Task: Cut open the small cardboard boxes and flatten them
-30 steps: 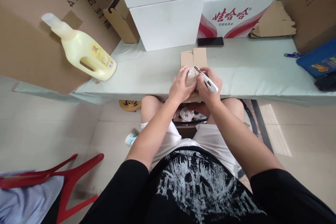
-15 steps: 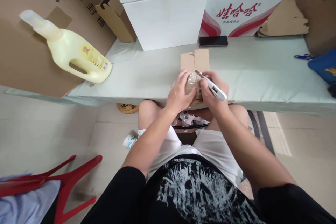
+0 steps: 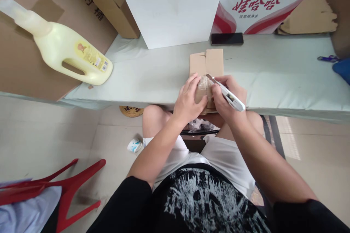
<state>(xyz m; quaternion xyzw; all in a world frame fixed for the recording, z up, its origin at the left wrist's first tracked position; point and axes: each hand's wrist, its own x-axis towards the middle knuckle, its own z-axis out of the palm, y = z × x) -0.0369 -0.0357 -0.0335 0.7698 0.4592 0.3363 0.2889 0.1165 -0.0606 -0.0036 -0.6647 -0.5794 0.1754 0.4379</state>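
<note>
A small brown cardboard box (image 3: 214, 62) lies at the front edge of the cloth-covered table, its flaps facing up and clear tape (image 3: 203, 83) across its near part. My left hand (image 3: 188, 100) grips the box's left side, fingers on top and thumb pressed toward the middle. In my right hand (image 3: 228, 96) is a white utility knife (image 3: 229, 96), held with the fingers closed around it. Its blade tip points away from me and rests at or just above the tape near the seam; contact is hard to make out. Part of the box is hidden under both hands.
A black phone (image 3: 226, 39) lies behind the box, against tall white cartons (image 3: 175, 18). To the left stands a pale yellow bottle (image 3: 73, 52) with a handle. Folded cardboard (image 3: 310, 14) is at the back right. A red stool (image 3: 68, 185) stands on the floor at left.
The whole view has shifted a little, so the back of the table sits slightly higher. Both hands keep their hold, and the knife tip stays near the tape with barely any movement.
</note>
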